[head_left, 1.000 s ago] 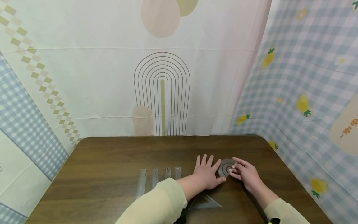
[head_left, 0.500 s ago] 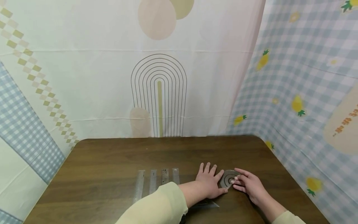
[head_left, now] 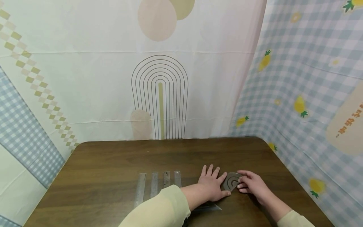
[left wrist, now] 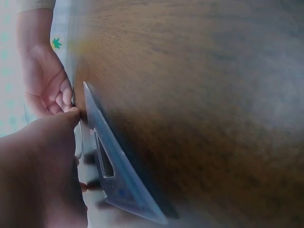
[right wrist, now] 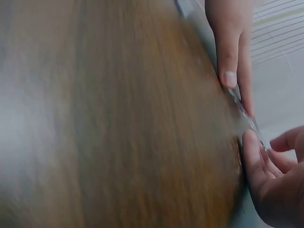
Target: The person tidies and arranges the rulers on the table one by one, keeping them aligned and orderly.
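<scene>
A grey see-through protractor (head_left: pixel 230 183) with curved slots lies on the table between my two hands. My left hand (head_left: pixel 211 186) rests palm down with its fingers spread, thumb and index finger close along the protractor's left side. On the opposite side, my right hand (head_left: pixel 254 186) pinches the protractor's edge with curled fingers, also seen in the right wrist view, where the right hand (right wrist: pixel 280 175) is at the rim. A clear set square (left wrist: pixel 128 183) lies just below my left hand; in the head view my forearm covers most of it.
Several clear rulers (head_left: pixel 140 188) lie side by side left of my left arm, their near ends partly behind the sleeve (head_left: pixel 161 205). The brown wooden table (head_left: pixel 107 157) backs onto a patterned cloth (head_left: pixel 212 78), with a checked cloth (head_left: pixel 297 72) along the right.
Both hands and the protractor have shifted toward me on the table. My right fingers have drawn back over the protractor toward its right edge. More of the set square is now covered.
</scene>
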